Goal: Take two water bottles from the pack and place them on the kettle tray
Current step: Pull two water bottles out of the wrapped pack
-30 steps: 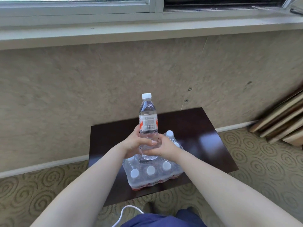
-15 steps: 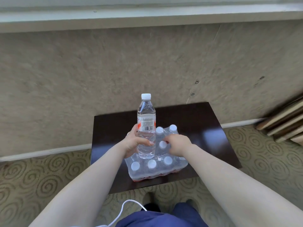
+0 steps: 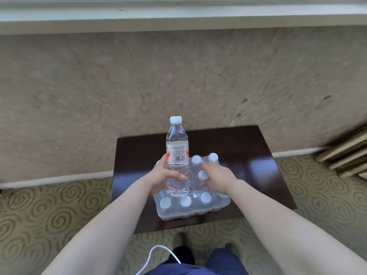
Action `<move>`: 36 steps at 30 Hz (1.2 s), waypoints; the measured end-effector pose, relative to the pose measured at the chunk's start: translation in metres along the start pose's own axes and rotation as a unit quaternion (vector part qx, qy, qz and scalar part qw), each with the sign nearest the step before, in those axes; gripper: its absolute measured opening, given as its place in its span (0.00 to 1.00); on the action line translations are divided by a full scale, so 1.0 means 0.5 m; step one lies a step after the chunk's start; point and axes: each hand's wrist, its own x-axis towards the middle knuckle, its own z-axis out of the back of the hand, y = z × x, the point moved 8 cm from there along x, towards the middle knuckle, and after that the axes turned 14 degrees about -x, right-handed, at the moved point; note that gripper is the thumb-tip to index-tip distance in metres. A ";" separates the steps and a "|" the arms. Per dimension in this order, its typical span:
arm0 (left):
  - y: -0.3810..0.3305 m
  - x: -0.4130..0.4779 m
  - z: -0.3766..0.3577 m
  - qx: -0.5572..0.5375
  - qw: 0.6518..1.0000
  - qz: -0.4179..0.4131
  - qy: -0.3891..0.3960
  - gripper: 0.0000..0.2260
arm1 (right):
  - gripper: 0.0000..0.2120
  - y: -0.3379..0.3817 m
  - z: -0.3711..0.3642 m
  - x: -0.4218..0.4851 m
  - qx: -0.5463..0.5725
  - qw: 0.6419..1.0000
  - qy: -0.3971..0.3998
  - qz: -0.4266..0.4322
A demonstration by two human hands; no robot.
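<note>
A clear water bottle with a white cap and a barcode label is upright above the pack, held around its lower half by my left hand. The shrink-wrapped pack of bottles rests on a dark wooden table. My right hand lies on top of the pack, fingers curled around a white-capped bottle in the middle row; how firm the grip is cannot be told. No kettle tray is in view.
The table stands against a beige textured wall below a window ledge. Wooden boards lean at the right. Patterned carpet surrounds the table. A white cable hangs by my legs.
My right hand let go of the lifted bottle and dropped onto the pack's middle row. The left hand keeps the bottle raised. The view tilted downward.
</note>
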 end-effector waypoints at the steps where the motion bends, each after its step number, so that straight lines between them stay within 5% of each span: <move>1: 0.000 0.000 0.001 -0.002 1.000 0.000 0.002 0.38 | 0.20 -0.010 0.009 -0.002 0.027 1.000 -0.005 -0.002; 6: 0.003 0.002 0.002 -0.008 1.000 0.017 0.019 0.37 | 0.15 -0.054 0.075 -0.009 0.323 0.946 -0.031 -0.009; 13: 0.015 0.006 -0.006 0.007 0.997 0.039 0.061 0.38 | 0.11 -0.084 0.156 0.003 0.522 0.847 -0.083 -0.057; 22: 0.030 0.017 0.004 -0.021 0.992 0.073 0.099 0.37 | 0.12 -0.114 0.262 0.031 0.637 0.758 -0.128 -0.062; 36: 0.040 0.022 0.012 -0.021 0.987 0.106 0.119 0.35 | 0.12 -0.060 0.185 0.066 0.699 0.708 -0.051 -0.082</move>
